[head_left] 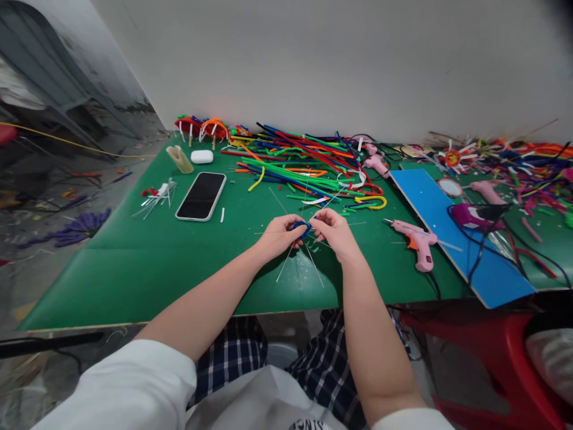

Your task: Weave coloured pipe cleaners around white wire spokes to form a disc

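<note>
Both my hands meet over the green table, around a small dark blue coil of pipe cleaner [302,229] at the hub of several thin wires spreading outward like spokes. My left hand [285,233] pinches the coil from the left side, thumb on top. On the right, my right hand [330,230] has thumb and forefinger pressed together at the coil's edge, where a bit of blue shows at the fingertips. Two of the wire spokes [315,267] point down toward the table's front edge. The coil's underside is hidden by my fingers.
Beyond my hands lies a heap of coloured pipe cleaners [295,156]. A phone [201,196], white earbud case [202,156] and bundle of white strips [159,197] are at left. At right are a pink glue gun [416,240], blue board [452,230] and purple tool [477,216] with cables.
</note>
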A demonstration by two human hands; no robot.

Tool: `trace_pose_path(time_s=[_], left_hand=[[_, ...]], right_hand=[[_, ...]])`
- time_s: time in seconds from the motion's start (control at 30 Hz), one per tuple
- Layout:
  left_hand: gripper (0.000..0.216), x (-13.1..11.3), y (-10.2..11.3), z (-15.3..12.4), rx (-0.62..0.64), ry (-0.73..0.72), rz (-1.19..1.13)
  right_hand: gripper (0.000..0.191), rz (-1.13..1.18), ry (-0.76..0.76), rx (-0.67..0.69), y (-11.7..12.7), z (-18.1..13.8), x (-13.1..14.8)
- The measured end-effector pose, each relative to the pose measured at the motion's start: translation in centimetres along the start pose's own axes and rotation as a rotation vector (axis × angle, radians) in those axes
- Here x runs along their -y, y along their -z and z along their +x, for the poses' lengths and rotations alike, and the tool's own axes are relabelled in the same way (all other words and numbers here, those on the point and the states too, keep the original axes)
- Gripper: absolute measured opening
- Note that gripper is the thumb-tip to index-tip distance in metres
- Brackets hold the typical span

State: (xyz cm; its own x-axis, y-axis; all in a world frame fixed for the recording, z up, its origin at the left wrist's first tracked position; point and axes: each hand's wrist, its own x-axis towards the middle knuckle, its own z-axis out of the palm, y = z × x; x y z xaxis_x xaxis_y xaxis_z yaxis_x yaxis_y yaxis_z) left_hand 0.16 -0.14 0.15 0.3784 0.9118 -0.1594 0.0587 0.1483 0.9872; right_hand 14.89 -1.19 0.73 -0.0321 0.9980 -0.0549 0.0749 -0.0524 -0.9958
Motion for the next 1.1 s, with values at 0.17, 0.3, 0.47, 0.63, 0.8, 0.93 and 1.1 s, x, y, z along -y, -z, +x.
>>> trace_pose_path(time_s=[0.17, 0.3, 0.47, 0.63, 0.8, 0.93, 1.1], left_hand=[[0.021, 0.0, 0.2, 0.1, -0.002, 0.018, -0.086], [0.021, -0.3, 0.6, 0.1, -0.012, 0.056, -0.184], [0.020, -0.5, 1.0, 0.1, 0.085, 0.145, -0.263], [0.018, -0.6, 0.8, -0.1, 0.165, 0.210, -0.217], [0.017, -0.7, 0.7, -0.2, 0.194, 0.216, -0.188], [0.019, -0.6, 0.8, -0.2, 0.200, 0.179, -0.218], [0.018, -0.5, 1.0, -0.2, 0.203, 0.159, -0.265]], right_hand=[[0.034, 0.086, 0.064, 0.088, 0.5, -0.2, 0.6], [0.040, 0.112, 0.120, 0.112, 1.3, -0.3, 0.8], [0.021, 0.086, 0.197, 0.049, 1.5, -0.6, 1.0], [0.031, 0.028, 0.125, 0.241, 0.8, -1.1, 1.4], [0.028, 0.004, 0.093, 0.309, 0.4, -1.2, 1.3], [0.018, -0.029, 0.139, 0.241, 0.4, -1.2, 1.3], [0.013, -0.091, 0.203, 0.134, 0.5, -1.2, 1.5]])
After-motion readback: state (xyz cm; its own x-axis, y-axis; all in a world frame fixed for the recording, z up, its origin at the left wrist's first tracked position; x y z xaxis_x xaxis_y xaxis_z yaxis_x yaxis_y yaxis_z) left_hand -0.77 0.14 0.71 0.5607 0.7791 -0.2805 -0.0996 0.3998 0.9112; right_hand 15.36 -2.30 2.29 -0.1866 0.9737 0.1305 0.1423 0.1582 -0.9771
